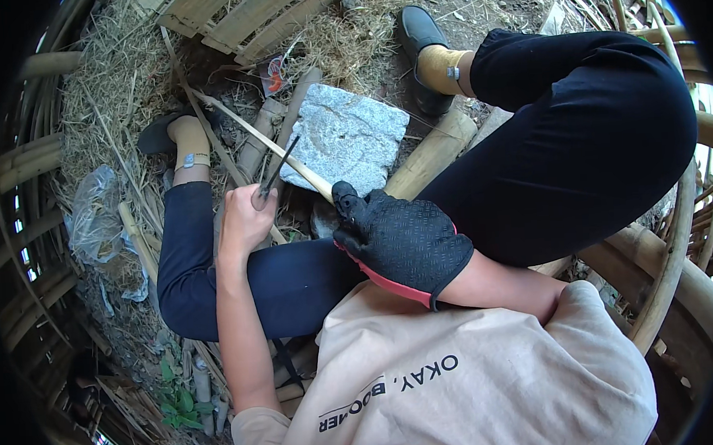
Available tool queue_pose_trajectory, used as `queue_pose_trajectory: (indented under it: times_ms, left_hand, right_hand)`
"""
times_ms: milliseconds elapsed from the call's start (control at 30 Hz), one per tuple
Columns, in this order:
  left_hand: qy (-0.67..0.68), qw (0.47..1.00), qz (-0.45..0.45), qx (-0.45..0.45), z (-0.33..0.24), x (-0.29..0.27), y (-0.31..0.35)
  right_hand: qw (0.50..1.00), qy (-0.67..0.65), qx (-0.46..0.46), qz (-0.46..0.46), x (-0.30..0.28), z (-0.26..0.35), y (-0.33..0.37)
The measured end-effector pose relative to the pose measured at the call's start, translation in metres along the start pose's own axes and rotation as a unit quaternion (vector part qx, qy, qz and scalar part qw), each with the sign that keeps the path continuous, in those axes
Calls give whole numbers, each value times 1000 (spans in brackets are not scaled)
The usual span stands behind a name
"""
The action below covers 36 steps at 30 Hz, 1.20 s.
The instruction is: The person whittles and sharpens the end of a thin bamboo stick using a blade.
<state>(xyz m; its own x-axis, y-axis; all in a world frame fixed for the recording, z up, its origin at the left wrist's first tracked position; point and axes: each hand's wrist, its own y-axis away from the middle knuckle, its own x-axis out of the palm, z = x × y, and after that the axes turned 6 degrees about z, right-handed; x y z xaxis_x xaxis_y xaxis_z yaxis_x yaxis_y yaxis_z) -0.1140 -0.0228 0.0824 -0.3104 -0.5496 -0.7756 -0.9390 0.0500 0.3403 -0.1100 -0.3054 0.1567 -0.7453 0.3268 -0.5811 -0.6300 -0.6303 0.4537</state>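
My left hand (244,222), bare, is closed round the handle of a knife (282,163). Its thin dark blade points up and to the right, over the edge of the stone. My right hand (410,240) wears a black glove with red edging. Its fingers close on the near end of a pale bamboo strip (270,143), which runs away to the upper left. The strip passes along the left part of a flat grey stone block (348,134) on the ground between my legs. Blade and strip lie close together; whether they touch, I cannot tell.
Cut bamboo lengths (434,155) lie around the stone. A bamboo slat panel (261,19) stands at the far side. A clear plastic bag (96,216) lies on dry straw (119,86) at left. Curved bamboo poles (669,266) border the right side.
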Motion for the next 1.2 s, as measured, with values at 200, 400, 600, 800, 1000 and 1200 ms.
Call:
queue_pose_trajectory:
  times_ms: [200,400,600,800,1000,1200]
  left_hand:
    - [68,997,28,26,-23,9,6]
    - [54,998,18,28,-14,12,5]
    - [57,997,6,42,-18,13,5]
    - [42,998,39,13,-23,8,7]
    - [55,998,39,16,-22,9,6]
    - [60,997,40,17,-17,9,6]
  right_hand:
    - [1000,3,-9,-22,3,0,-1]
    - [998,-53,20,23,-8,7,-5]
    - [998,-42,39,35,-7,4,-7]
    - [999,-17,22,31,-14,10,-4]
    - [998,-21,26,47,-8,6,-8]
    - [997,-48,23,57,-10,4,-8]
